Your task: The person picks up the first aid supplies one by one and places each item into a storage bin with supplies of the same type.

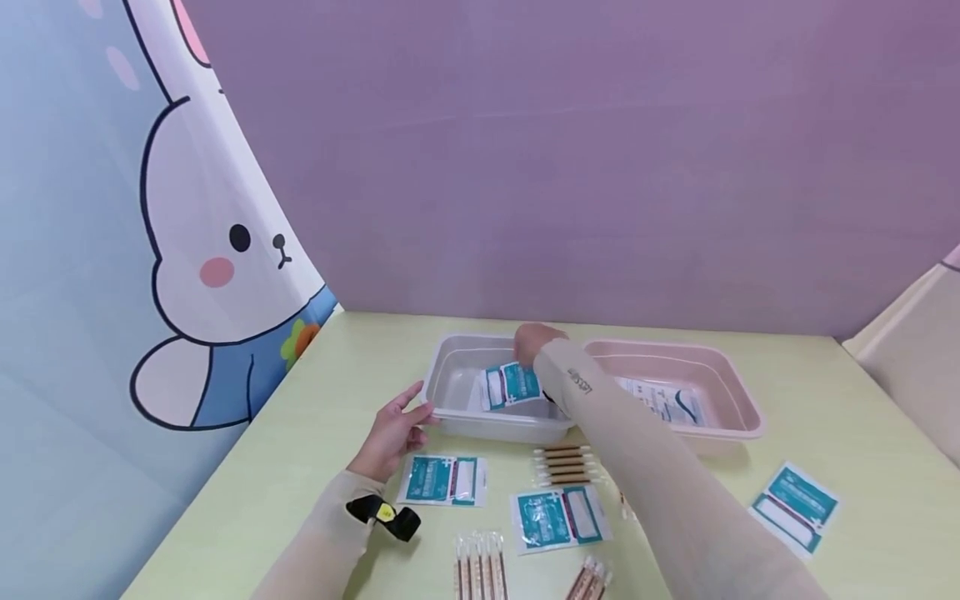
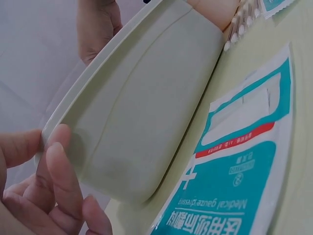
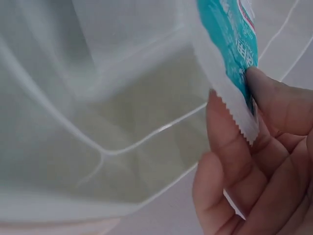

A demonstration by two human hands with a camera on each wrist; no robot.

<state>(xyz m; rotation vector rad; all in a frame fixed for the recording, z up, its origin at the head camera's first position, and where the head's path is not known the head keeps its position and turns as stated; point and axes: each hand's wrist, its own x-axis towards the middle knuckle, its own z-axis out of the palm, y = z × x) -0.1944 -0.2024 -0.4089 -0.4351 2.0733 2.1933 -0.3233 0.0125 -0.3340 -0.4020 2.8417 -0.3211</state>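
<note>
My right hand (image 1: pixel 536 342) reaches over the white plastic basin (image 1: pixel 498 428) and pinches a teal-and-white medical gauze dressing packet (image 1: pixel 512 386). In the right wrist view, thumb and fingers (image 3: pixel 227 132) grip the serrated end of that packet (image 3: pixel 227 54), inside the basin's walls. My left hand (image 1: pixel 393 429) holds the basin's near left corner. Thumb and fingertips pinch its rim there in the left wrist view, beside the basin's outer wall (image 2: pixel 146 98). Another gauze dressing packet (image 1: pixel 442 481) lies flat on the table just in front of the left hand.
Right of the white basin stands a pink basin (image 1: pixel 727 383) holding a white printed packet (image 1: pixel 667 402). More gauze packets lie at front centre (image 1: pixel 560 518) and far right (image 1: pixel 797 508). Packs of brown-stick cotton swabs (image 1: pixel 564 465) lie between, with others (image 1: pixel 480 567) near the front edge.
</note>
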